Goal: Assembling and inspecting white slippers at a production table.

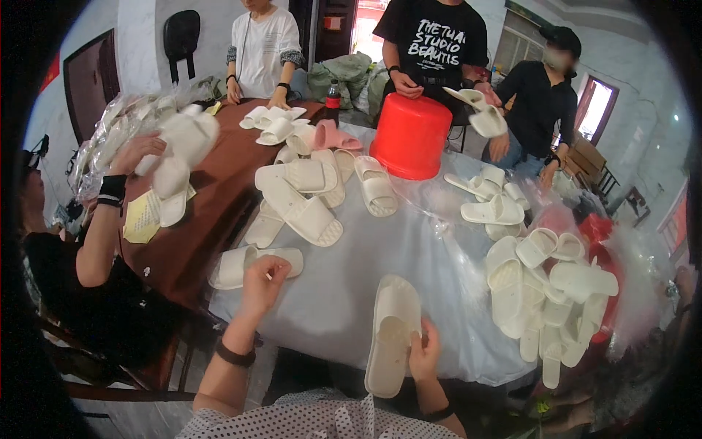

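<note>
In my right hand is a cream slipper, gripped by its side edge. It is held upright near the table's front edge, with its strap at the far end. My left hand is raised with thumb and forefinger pinched together; whatever they hold, if anything, is too small to make out. Just behind that hand, another cream slipper lies on the table, partly hidden by it. Beyond it, several cream slippers overlap in a loose pile, and a single slipper lies to their right.
A red upturned bucket stands at the back. Heaped slippers and clear plastic bags crowd the right edge. At left, a co-worker's hand is by slippers over a brown surface. Other people stand across the table, one holding slippers.
</note>
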Motion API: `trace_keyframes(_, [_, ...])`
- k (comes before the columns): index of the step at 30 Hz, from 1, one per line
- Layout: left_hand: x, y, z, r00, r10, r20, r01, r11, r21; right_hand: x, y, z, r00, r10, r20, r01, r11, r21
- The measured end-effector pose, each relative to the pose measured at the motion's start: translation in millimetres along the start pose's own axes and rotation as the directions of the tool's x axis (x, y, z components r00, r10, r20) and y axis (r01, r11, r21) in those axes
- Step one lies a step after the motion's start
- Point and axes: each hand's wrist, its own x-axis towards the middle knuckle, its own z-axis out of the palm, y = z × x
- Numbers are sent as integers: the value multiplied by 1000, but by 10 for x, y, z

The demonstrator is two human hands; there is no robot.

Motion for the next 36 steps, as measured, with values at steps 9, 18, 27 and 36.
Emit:
trace_keyframes(9, [92, -162, -75, 876, 143, 461, -344, 856, 387, -21, -8, 27, 996, -43, 73, 54, 988, -144])
trace_keyframes(18, [536, -660, 688, 943, 315, 109, -332, 867, 372, 15, 125, 34, 999, 22, 35, -18, 993, -121])
trace_keyframes(27, [296, -443, 512, 924, 360, 131, -381, 821, 424, -17, 59, 21, 999, -1, 35, 7, 983, -181])
trace_keyframes(36, [-359, -735, -266, 939, -257, -228, 342, 764, 547, -23, 7, 23, 999, -27, 44, 34, 984, -177])
